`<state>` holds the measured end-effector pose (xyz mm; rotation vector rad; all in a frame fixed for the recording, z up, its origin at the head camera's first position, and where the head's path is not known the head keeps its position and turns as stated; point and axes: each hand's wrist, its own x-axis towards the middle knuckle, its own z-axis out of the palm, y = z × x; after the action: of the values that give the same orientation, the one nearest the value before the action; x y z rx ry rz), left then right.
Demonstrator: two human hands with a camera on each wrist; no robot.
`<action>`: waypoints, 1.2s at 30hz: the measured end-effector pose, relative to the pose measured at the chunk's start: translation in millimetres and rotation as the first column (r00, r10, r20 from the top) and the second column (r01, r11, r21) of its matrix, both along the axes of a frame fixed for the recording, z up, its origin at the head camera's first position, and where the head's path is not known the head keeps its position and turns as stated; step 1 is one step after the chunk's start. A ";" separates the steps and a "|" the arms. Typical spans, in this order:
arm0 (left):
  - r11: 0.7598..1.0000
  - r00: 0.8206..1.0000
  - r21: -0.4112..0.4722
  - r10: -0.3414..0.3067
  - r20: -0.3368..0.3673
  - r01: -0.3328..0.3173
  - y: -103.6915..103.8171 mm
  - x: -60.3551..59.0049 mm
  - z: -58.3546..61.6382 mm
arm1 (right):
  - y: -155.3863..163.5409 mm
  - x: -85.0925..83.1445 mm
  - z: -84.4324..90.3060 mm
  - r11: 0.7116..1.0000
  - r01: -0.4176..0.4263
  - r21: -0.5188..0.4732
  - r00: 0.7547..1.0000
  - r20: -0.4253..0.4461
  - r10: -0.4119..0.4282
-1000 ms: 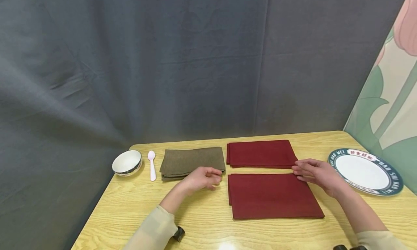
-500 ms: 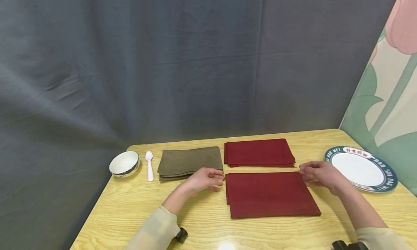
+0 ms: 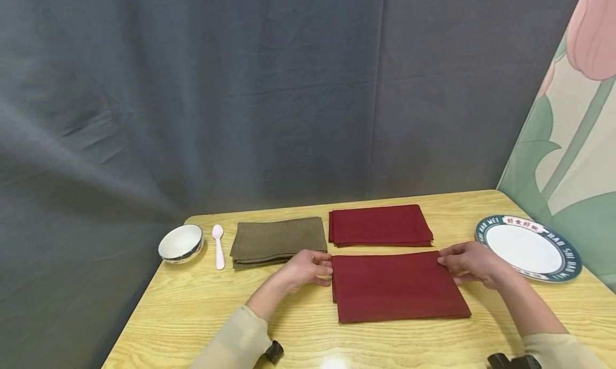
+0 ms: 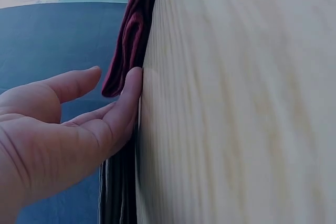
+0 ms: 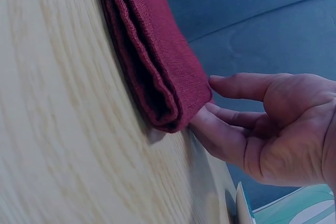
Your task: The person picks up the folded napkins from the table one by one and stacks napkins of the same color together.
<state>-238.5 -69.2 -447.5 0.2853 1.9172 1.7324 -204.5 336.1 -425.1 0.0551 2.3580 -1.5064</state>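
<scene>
1. Broadly, a grey curtain [image 3: 240,91] hangs behind everything, with a panel painted with a pink flower and green leaves [image 3: 572,144] standing at the right.
2. Next in size is the pale wooden table [image 3: 192,305], which carries all the smaller things.
3. The near red cloth [image 3: 397,286] lies folded flat on the table in front of the person, between the two hands; the right wrist view shows its folded layers at one corner [image 5: 157,72].
4. A second folded red cloth [image 3: 380,225] lies just behind it, close but with a thin strip of table between them.
5. A folded olive-brown cloth [image 3: 279,239] lies to the left of the far red one, near the left hand.
6. A white plate with a dark green lettered rim [image 3: 568,270] sits at the table's right edge, just beyond the right hand.
7. The left hand [image 3: 308,270] rests at the near cloth's far left corner; in the left wrist view its fingers [image 4: 128,98] are fairly straight, thumb apart from them, with the cloth's edge at the fingertips and nothing clamped.
8. The right hand [image 3: 474,263] rests at the far right corner; its fingers [image 5: 215,135] are loosely spread, one fingertip touching the cloth's folded corner from beneath, the thumb apart above it, not pinching.
9. A small white bowl [image 3: 180,243] stands at the table's far left.
10. A white spoon [image 3: 218,245] lies between the bowl and the olive-brown cloth.
</scene>
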 end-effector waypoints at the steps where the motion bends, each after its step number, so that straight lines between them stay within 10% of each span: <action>1: 1.000 1.000 0.000 0.007 0.001 -0.007 1.4 0.5 0.0 | -0.6 -0.2 0.2 1.000 -0.004 0.003 1.000 0.004 0.004; 36: 0.991 0.982 -0.030 0.127 -0.137 -0.132 26.0 13.6 4.5 | 3.3 -3.8 -6.3 0.995 -0.050 -0.089 0.998 0.022 0.052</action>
<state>-224.9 -43.2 -442.9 0.2744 2.1063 1.7970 -208.4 339.4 -431.4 -0.0083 2.2539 -1.5754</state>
